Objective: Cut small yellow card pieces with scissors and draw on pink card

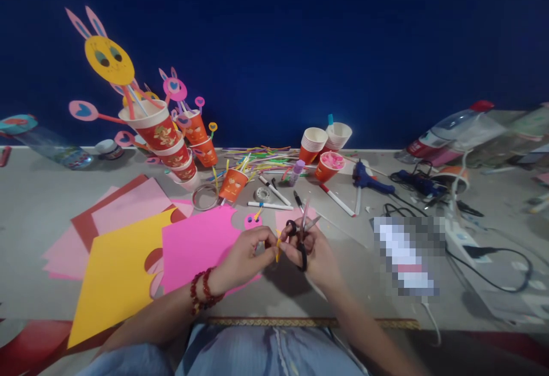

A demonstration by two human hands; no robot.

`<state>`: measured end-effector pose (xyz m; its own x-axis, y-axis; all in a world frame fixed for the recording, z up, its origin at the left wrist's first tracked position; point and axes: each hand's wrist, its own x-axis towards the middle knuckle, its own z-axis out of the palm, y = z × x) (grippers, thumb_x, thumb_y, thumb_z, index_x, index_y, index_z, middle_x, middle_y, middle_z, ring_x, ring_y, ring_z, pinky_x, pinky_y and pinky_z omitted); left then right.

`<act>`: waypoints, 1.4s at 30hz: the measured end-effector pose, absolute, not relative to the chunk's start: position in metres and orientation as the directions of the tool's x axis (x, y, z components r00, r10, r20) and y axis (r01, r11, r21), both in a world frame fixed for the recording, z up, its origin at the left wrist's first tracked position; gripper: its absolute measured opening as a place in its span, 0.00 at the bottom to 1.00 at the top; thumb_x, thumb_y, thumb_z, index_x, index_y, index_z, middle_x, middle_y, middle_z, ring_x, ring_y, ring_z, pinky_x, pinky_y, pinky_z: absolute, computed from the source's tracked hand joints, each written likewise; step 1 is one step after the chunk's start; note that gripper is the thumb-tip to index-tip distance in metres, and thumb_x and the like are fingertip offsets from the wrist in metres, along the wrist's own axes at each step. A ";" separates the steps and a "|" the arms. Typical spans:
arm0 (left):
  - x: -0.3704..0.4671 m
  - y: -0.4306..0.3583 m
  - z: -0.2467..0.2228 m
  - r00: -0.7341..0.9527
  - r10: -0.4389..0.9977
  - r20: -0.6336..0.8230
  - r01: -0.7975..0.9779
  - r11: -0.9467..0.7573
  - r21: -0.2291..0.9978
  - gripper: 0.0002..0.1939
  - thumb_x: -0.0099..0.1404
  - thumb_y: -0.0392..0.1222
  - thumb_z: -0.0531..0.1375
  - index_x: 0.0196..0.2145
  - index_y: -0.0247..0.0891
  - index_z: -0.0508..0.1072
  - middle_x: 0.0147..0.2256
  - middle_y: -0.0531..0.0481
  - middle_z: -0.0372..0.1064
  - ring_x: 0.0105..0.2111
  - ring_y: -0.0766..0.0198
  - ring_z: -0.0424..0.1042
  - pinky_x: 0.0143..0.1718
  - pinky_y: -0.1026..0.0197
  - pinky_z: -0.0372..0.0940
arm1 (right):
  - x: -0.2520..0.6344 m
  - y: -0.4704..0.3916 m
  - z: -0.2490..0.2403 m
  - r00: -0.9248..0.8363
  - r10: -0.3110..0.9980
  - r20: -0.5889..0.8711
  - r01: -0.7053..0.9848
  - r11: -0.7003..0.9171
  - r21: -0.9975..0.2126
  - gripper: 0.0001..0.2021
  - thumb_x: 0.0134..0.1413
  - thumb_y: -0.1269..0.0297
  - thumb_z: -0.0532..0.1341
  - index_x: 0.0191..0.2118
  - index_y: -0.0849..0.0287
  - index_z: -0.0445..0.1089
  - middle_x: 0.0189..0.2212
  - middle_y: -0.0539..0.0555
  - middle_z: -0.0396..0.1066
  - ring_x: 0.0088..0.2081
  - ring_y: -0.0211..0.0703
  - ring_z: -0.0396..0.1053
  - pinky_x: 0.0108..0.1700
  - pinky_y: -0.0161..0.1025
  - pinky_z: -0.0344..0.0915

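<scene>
A small yellow strip of paper stands between my hands, pinched in the fingertips of my left hand, which has beaded bracelets at its wrist. My right hand holds black-handled scissors, blades pointing up and away. Its thumb and fingertips also meet the yellow strip. Just beyond my left hand lies a small pink paper face with eyes and a yellow strip at its top. Bright pink paper with a cut-out edge lies beside my left forearm, and yellow paper is further left.
Stacked red cups with paper rabbit figures rise at the back left. An orange cup, markers, coloured sticks and tape sit ahead. A blue glue gun, pixelated phone-like object and power strip with cables are right.
</scene>
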<state>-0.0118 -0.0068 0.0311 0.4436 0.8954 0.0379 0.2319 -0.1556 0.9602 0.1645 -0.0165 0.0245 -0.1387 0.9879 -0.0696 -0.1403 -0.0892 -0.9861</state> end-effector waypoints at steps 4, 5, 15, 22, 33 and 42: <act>-0.012 -0.007 0.031 0.454 0.890 0.036 0.259 -0.170 0.951 0.08 0.64 0.37 0.57 0.26 0.38 0.68 0.27 0.53 0.66 0.30 0.65 0.65 0.35 0.65 0.59 | 0.166 -0.014 0.026 -0.160 0.985 -0.069 -0.123 -0.089 -0.988 0.18 0.40 0.68 0.73 0.34 0.54 0.63 0.30 0.46 0.70 0.28 0.36 0.65 0.31 0.34 0.63; -0.012 -0.007 0.030 0.460 0.887 0.038 0.255 -0.173 0.951 0.08 0.64 0.37 0.57 0.26 0.38 0.68 0.27 0.53 0.67 0.30 0.65 0.65 0.35 0.65 0.59 | 0.166 -0.014 0.026 -0.167 0.983 -0.073 -0.124 -0.094 -0.988 0.18 0.40 0.68 0.73 0.34 0.54 0.63 0.30 0.46 0.70 0.28 0.36 0.65 0.31 0.33 0.62; -0.011 -0.007 0.028 0.446 0.890 0.100 0.258 -0.234 0.937 0.07 0.61 0.32 0.56 0.26 0.38 0.68 0.28 0.54 0.67 0.31 0.65 0.66 0.35 0.65 0.58 | 0.163 -0.016 0.017 -0.106 0.990 -0.094 -0.258 -0.118 -0.959 0.18 0.41 0.68 0.73 0.35 0.54 0.64 0.30 0.47 0.69 0.29 0.37 0.67 0.31 0.34 0.63; -0.009 -0.008 0.029 0.401 0.903 0.155 0.264 -0.276 0.924 0.05 0.65 0.37 0.57 0.30 0.38 0.68 0.30 0.52 0.67 0.32 0.64 0.66 0.36 0.64 0.59 | 0.153 -0.019 0.010 0.061 0.996 -0.060 -0.351 -0.035 -0.936 0.17 0.40 0.67 0.73 0.33 0.52 0.64 0.33 0.48 0.67 0.33 0.41 0.69 0.35 0.38 0.67; -0.011 -0.007 0.025 0.423 0.906 -0.013 0.089 -0.027 0.996 0.11 0.66 0.47 0.58 0.30 0.37 0.68 0.29 0.52 0.66 0.32 0.64 0.64 0.35 0.64 0.59 | 0.155 -0.021 0.014 -0.031 0.995 -0.097 -0.323 -0.102 -0.941 0.19 0.40 0.64 0.74 0.33 0.53 0.62 0.29 0.48 0.69 0.29 0.40 0.68 0.29 0.36 0.64; -0.012 -0.007 0.028 0.422 0.907 0.003 0.122 -0.060 0.991 0.10 0.66 0.44 0.57 0.30 0.37 0.68 0.30 0.52 0.66 0.32 0.64 0.65 0.36 0.63 0.59 | 0.153 -0.021 0.017 -0.009 0.995 -0.103 -0.279 -0.101 -0.955 0.19 0.41 0.62 0.73 0.32 0.54 0.62 0.28 0.48 0.67 0.27 0.39 0.66 0.27 0.35 0.62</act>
